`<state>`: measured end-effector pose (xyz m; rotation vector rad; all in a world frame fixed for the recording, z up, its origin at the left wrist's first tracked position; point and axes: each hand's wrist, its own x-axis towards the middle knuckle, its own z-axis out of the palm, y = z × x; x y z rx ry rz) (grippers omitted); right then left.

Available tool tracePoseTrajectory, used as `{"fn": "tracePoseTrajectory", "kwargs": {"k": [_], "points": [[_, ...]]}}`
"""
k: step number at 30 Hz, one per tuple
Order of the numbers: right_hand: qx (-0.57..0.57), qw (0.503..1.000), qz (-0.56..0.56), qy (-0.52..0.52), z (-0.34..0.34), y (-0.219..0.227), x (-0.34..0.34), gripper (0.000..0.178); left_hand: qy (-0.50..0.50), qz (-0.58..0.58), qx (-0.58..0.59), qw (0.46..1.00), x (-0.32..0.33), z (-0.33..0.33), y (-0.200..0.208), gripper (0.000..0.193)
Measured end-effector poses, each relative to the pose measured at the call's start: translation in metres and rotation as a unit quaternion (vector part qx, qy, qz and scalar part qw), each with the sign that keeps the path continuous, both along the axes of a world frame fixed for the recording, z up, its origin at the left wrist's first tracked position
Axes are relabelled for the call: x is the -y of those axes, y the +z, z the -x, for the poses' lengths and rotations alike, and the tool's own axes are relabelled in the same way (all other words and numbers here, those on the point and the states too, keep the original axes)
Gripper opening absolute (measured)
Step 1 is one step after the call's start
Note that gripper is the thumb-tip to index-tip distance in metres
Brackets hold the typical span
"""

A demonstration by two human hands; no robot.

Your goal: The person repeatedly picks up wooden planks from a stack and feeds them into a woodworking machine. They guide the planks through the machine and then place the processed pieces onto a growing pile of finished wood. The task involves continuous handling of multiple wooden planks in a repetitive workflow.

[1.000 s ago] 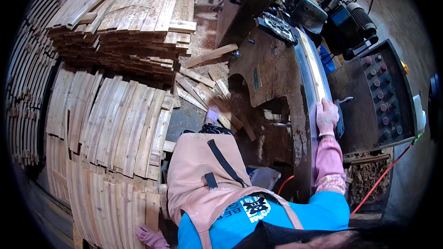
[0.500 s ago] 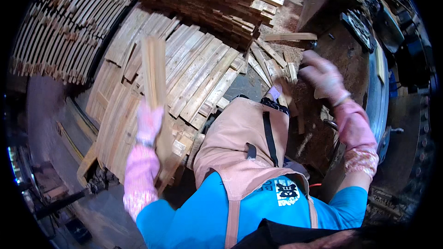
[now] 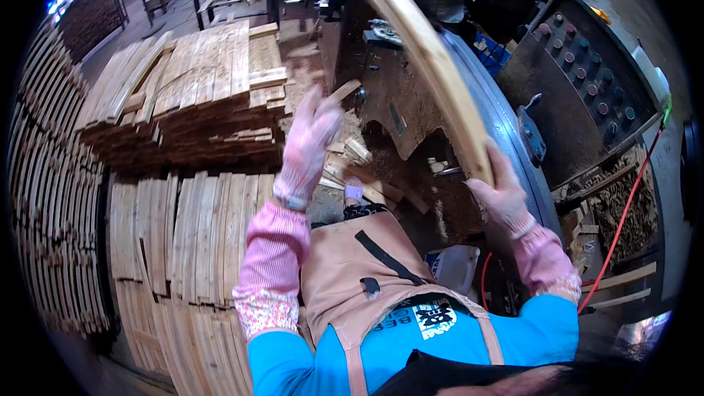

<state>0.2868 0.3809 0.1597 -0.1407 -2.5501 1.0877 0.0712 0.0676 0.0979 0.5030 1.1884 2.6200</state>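
We log a long, pale, squared wooden strip point(image 3: 427, 59) slanting above the worn brown machine tabletop point(image 3: 422, 114), its near end gripped by the pink-gloved right hand point(image 3: 507, 196); the pink-gloved left hand point(image 3: 310, 139) is spread, with nothing visible in it. We judge the strip stiff, fairly light, dry rather than slippery, hard to break, maybe splintery. End-held, it probably tips far-end-down, so we'd take hold nearer mid-length or support it two-handed.
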Motion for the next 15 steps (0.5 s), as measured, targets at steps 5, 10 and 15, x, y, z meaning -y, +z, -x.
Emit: {"fn": "tracePoseTrajectory", "kwargs": {"k": [5, 10, 15], "points": [[0.174, 0.913, -0.284, -0.236, -0.060, -0.017, -0.093, 0.080, 0.067, 0.064, 0.217, 0.972, 0.046, -0.027, -0.142, 0.063], [0.000, 0.883, -0.392, -0.259, 0.063, -0.039, -0.147, 0.064, 0.198, 0.265, 0.265, 0.906, 0.125, -0.094, -0.248, 0.070], [0.018, 0.833, -0.435, -0.343, 0.240, -0.035, -0.175, 0.057, 0.321, 0.582, 0.233, 0.710, 0.169, -0.188, -0.239, 0.074]]}}
